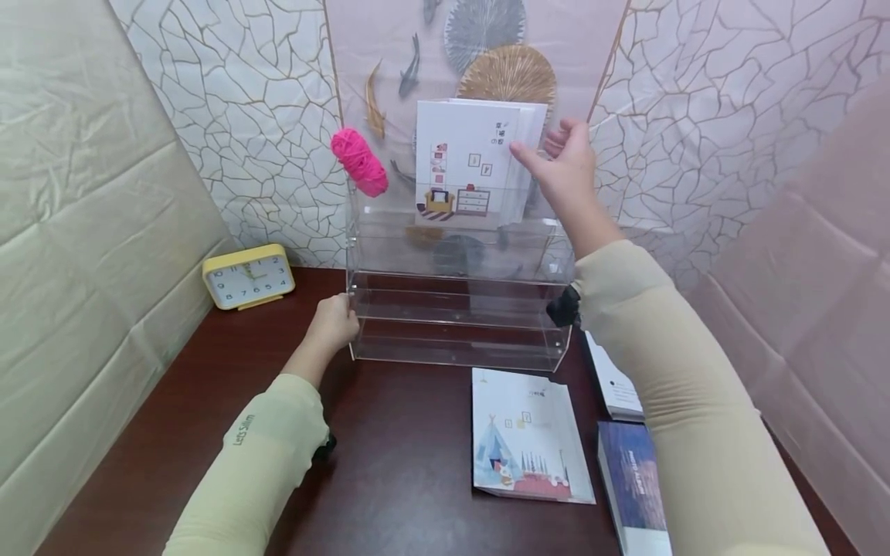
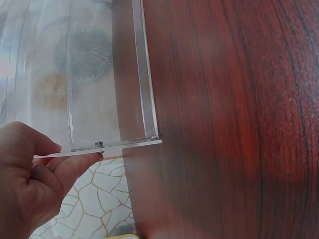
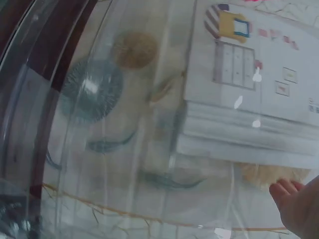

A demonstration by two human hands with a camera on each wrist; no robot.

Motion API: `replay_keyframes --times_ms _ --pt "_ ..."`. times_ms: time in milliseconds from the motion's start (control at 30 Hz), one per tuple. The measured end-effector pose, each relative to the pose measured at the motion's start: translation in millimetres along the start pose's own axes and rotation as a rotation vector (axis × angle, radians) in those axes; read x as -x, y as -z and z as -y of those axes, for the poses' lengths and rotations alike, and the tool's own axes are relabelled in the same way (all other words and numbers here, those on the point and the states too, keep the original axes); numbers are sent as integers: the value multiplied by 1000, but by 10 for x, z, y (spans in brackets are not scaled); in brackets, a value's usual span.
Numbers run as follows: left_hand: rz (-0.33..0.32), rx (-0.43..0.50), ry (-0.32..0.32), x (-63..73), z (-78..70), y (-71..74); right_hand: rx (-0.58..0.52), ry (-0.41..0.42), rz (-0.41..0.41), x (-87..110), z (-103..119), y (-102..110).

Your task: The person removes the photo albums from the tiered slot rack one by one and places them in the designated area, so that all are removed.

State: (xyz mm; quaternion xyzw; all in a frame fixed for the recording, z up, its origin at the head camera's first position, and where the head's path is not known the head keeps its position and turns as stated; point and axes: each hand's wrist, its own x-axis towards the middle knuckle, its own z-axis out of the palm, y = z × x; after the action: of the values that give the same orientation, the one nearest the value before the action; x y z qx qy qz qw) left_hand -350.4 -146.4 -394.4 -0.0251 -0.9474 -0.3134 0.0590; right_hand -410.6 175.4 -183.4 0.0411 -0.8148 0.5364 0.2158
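A clear acrylic tiered rack stands on the table. My left hand pinches the rack's left side panel between thumb and fingers, as the left wrist view shows. On the upper tier a white book with a yellow armchair and drawers on its cover stands upright. My right hand is at that book's right edge, fingers spread and thumb pointing toward the cover. In the right wrist view its fingertips show beside the book's edge, gripping nothing. A pink yarn skein rests at the rack's upper left.
A yellow alarm clock stands at the back left. In front of the rack lies a white book with a tent picture. To its right are a blue photo album and another white book, partly behind my right sleeve.
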Motion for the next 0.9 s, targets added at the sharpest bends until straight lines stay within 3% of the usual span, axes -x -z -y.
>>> replay_keyframes --times_ms 100,367,633,900 --pt "2 0 -2 -1 15 -2 3 -22 -1 -33 -33 -92" --pt "-7 -17 -9 -10 21 3 213 35 36 -88 -107 -189" --pt "-3 -41 -27 -6 20 7 175 59 66 -113 -121 -231" --pt "16 -15 0 -33 28 14 151 107 68 -202 92 -381"
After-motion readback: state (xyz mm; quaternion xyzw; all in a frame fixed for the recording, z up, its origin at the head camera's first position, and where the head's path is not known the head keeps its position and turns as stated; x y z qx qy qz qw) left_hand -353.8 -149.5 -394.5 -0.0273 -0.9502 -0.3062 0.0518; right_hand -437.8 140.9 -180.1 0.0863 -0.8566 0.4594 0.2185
